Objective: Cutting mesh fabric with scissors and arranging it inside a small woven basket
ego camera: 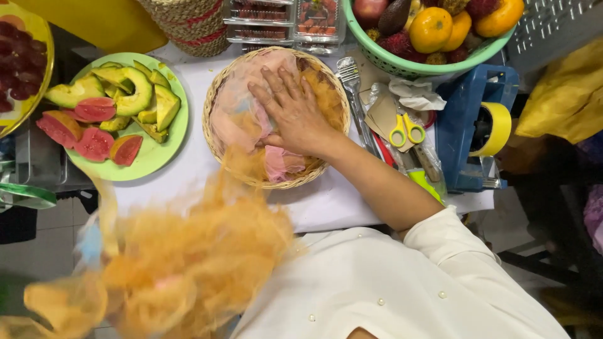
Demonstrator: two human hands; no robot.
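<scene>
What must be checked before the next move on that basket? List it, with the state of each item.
1. Right hand flat, fingers spread, on the pink and orange netting: ok.
2. Netting kept inside the wicker basket: not ok, orange netting spills over the near rim.
3. Left hand's grip: cannot tell, it is hidden behind the blurred orange bundle.
4. Yellow-handled scissors lying to the right of the basket: ok.
5. Green plate of cut fruit apart from the basket: ok, a strip of white table shows between them.
</scene>
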